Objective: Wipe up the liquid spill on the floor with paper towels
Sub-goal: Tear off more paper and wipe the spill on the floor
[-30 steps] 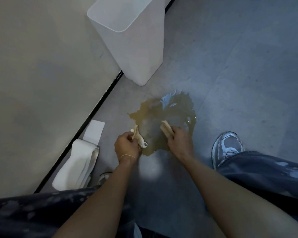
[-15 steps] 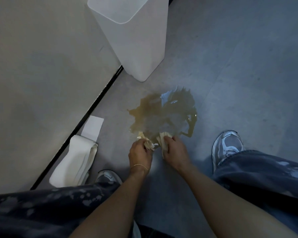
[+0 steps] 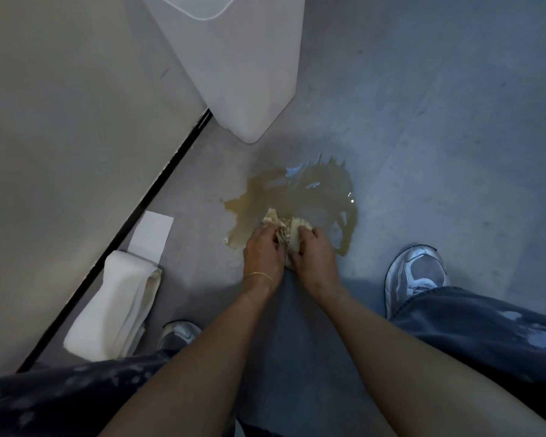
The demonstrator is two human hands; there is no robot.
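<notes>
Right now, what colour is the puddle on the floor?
Yellowish brown puddle, clearest in the head view.

The bin (image 3: 249, 74) runs off the top edge, jeans (image 3: 76, 398) hide most of one shoe (image 3: 178, 333), and the left hand (image 3: 262, 255) and right hand (image 3: 312, 255) cover much of the paper towels (image 3: 292, 230).

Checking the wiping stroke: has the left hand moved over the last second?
Yes. The left hand slid right, from the left edge of the spill toward its middle, closing on the right hand; both grip paper towels.
</notes>
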